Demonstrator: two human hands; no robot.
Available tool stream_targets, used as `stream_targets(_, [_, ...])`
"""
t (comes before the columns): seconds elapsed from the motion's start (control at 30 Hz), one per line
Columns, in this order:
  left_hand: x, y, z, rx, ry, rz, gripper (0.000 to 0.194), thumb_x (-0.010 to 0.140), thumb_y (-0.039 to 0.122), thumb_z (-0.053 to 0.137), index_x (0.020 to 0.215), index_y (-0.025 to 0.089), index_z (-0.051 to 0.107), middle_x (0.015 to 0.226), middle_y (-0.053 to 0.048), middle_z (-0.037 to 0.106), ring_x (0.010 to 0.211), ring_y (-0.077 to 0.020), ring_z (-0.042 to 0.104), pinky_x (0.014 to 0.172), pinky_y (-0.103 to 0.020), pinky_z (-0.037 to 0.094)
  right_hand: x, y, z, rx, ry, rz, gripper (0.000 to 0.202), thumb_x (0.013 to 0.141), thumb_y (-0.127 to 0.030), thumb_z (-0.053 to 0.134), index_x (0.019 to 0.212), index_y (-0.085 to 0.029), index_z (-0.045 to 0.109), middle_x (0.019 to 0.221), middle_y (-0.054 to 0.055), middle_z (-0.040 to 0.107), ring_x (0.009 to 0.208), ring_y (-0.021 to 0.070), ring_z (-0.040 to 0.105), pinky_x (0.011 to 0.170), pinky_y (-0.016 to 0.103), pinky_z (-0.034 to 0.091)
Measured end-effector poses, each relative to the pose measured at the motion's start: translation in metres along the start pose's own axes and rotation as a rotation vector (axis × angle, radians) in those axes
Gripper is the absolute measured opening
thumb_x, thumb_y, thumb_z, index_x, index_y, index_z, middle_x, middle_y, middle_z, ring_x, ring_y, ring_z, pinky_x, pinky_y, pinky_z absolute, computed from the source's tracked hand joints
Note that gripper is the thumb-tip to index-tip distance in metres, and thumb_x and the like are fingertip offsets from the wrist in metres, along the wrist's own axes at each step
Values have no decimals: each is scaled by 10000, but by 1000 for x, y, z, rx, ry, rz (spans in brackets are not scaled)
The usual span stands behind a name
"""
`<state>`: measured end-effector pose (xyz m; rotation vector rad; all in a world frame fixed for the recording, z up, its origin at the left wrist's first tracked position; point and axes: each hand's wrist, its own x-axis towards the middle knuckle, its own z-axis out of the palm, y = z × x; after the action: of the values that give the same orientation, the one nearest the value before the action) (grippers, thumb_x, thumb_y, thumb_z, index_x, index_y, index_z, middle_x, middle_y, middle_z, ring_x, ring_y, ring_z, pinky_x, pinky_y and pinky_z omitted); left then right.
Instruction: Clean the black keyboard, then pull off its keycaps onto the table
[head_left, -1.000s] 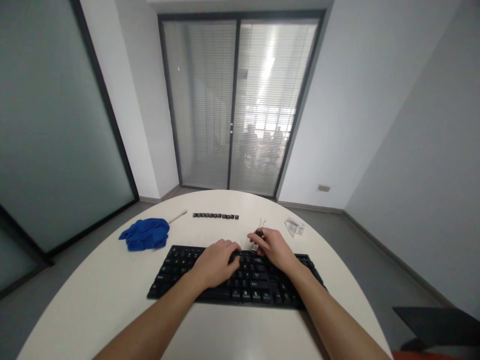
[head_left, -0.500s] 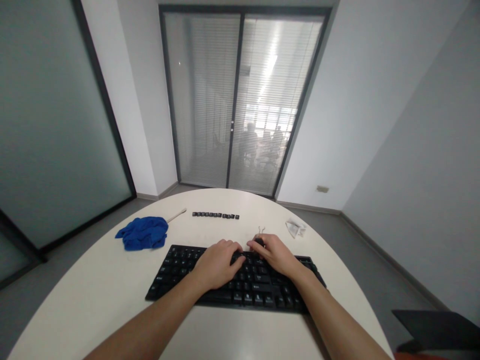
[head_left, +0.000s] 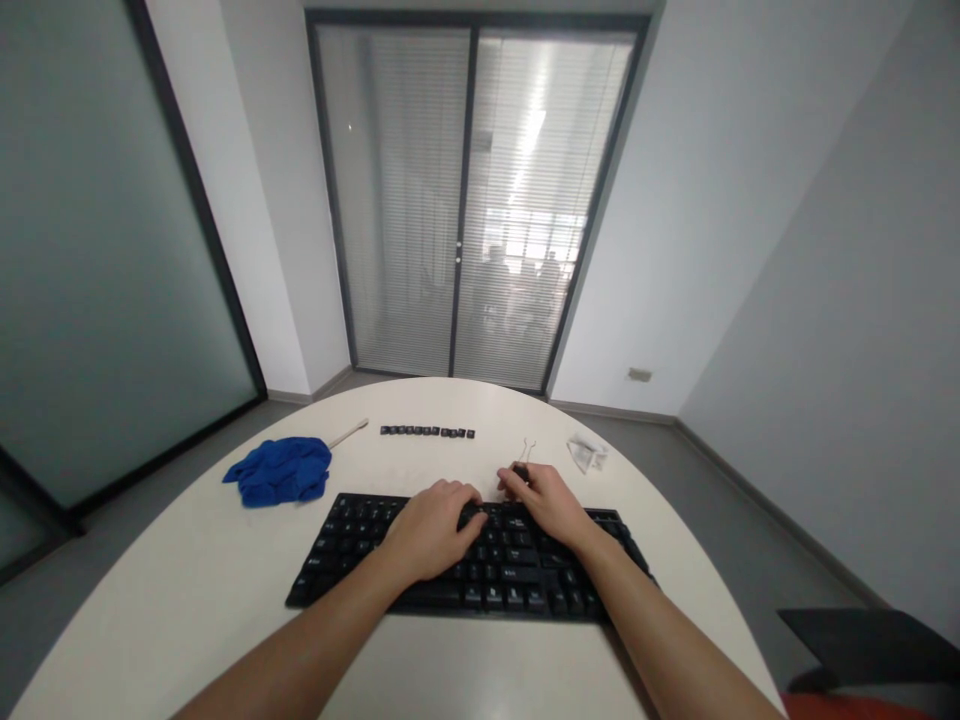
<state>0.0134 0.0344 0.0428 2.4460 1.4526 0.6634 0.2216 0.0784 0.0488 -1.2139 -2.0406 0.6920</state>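
A black keyboard point(head_left: 495, 575) lies on the round white table point(head_left: 187, 590). My left hand point(head_left: 435, 525) rests on its upper middle part, thumb and fingers closed around a dark piece too small to name. Just above the keyboard's back edge, my right hand point(head_left: 544, 500) is closed on the dark handle of a thin wire tool point(head_left: 529, 450), whose two wire prongs point away from me. A row of several black keycaps point(head_left: 427, 431) lies farther back on the table.
At the left lies a crumpled blue cloth point(head_left: 279, 472), with a pale stick-like brush point(head_left: 349, 433) beside it. A small clear packet point(head_left: 587, 453) sits at the back right. A black chair part point(head_left: 870, 640) stands beyond the table's right edge.
My right hand has lifted slightly with the wire tool, whose prongs now show more and point farther from me. My left hand has stayed on the keyboard. The view has shifted slightly.
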Motion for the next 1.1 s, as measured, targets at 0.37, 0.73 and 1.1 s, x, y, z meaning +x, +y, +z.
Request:
stream_targets(0.37, [1,2,-1,-6,-13,-8,257,912,395,485,1018,222,642,954,-68,671,933,-245,602,837,-354,457,2,6,2,39,-7,43,505,922,-563,458,722,-166,699,683,45,716,668,193,653,681,272,464])
stream_targets(0.73, [0,1,0,7,-5,8,238,920,385,481,1019,230,632,942,-61,669,934,-240,601,838,-349,457,3,5,2,-6,6,69,527,931,-556,433,681,-172,692,674,50,719,670,193,663,699,266,464])
stream_targets(1.1, [0,2,0,1,-3,3,238,919,389,487,1013,229,636,945,-61,671,927,-244,601,824,-352,461,7,10,1,97,22,146,543,901,-602,446,740,-146,693,648,61,697,589,176,626,588,257,471])
